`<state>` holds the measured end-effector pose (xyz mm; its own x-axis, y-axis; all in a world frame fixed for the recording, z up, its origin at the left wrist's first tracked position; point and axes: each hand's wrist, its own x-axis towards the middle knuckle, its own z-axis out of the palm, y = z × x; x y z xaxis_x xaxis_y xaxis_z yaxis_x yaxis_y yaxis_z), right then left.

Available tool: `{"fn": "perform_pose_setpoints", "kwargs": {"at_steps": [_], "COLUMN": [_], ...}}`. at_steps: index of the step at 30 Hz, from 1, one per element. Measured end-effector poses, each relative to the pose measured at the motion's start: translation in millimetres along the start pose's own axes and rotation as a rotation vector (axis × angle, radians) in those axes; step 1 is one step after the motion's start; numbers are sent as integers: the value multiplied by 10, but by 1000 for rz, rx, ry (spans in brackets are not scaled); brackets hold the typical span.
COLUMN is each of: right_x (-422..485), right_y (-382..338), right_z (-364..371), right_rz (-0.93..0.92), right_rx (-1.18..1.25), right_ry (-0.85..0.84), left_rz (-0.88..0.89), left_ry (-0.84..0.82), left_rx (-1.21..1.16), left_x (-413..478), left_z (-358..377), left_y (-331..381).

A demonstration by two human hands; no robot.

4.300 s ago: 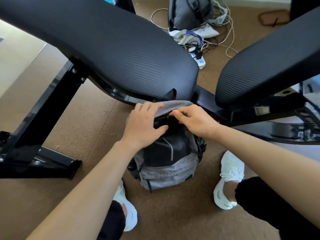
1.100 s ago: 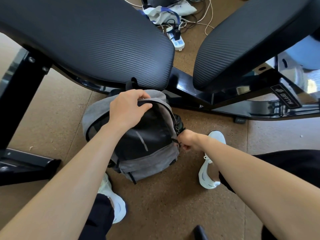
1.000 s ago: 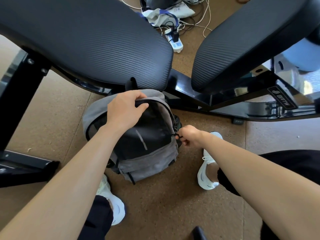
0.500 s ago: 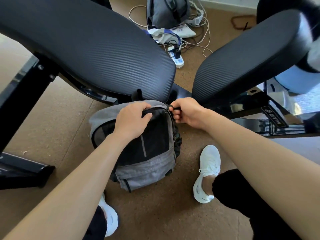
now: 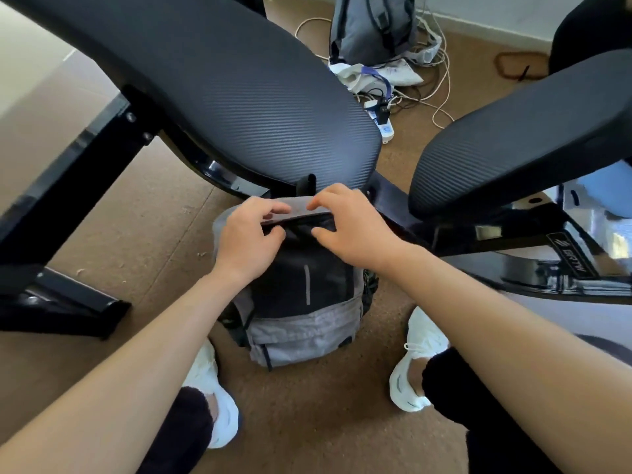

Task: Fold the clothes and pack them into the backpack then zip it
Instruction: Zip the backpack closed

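Backpack [image 5: 301,323]: grey with a black upper front panel carrying a thin pale vertical stripe; the lower front pocket is grey with a dark zip line down its left side. It stands upright on the brown floor [image 5: 143,234] between the person's feet, its top just under the near edge of the bench pads.
Backpack top: a grey band curves over a dark seam (blurred, so I cannot tell whether the zip there is fully closed).
Left hand [image 5: 248,239]: fingers curled over the grey top band, thumb against the black panel below, gripping the top edge.
Right hand [image 5: 345,220]: fingers bent and spread, tips touching the grey band, thumb on the black panel; whether it pinches anything I cannot tell.
Shoes: a white left shoe [image 5: 212,398] and a white right shoe [image 5: 417,360] flank the bag; dark trouser legs above them.
Weight bench: a ribbed black left pad [image 5: 222,90] and right pad [image 5: 513,138] on a black steel frame [image 5: 65,186].
Behind the bench: a second grey backpack [image 5: 372,25], white cloth, tangled cables and a power strip [image 5: 383,126].
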<state>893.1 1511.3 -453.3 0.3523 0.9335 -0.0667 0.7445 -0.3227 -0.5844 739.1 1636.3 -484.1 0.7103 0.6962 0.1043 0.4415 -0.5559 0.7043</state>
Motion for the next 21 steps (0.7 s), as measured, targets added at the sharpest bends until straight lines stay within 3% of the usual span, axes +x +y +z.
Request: {"fn": "perform_pose_setpoints", "kwargs": {"at_steps": [3,6,9,12,21], "right_x": [193,368,480,561,565], "right_y": [-172,-271,-353,-414,-417], "right_z": [118,228,382,516,556], "right_rz": [-87,-142,-161,-170,-154], "right_rx": [-161,-285,-333,-317,-214], "right_ry": [-42,-77,-98,-115,-114], "left_rz": [-51,-234,-483,-690,-1073], "left_ry": [152,179,73,-143,-376], "left_rx": [-5,-90,-97,-52,-416], "left_x": [-171,-385,-693,-976,-1000], "left_z": [-210,-307,-175,86,389], "left_y": [-158,-369,-679,-965,-1135]}}
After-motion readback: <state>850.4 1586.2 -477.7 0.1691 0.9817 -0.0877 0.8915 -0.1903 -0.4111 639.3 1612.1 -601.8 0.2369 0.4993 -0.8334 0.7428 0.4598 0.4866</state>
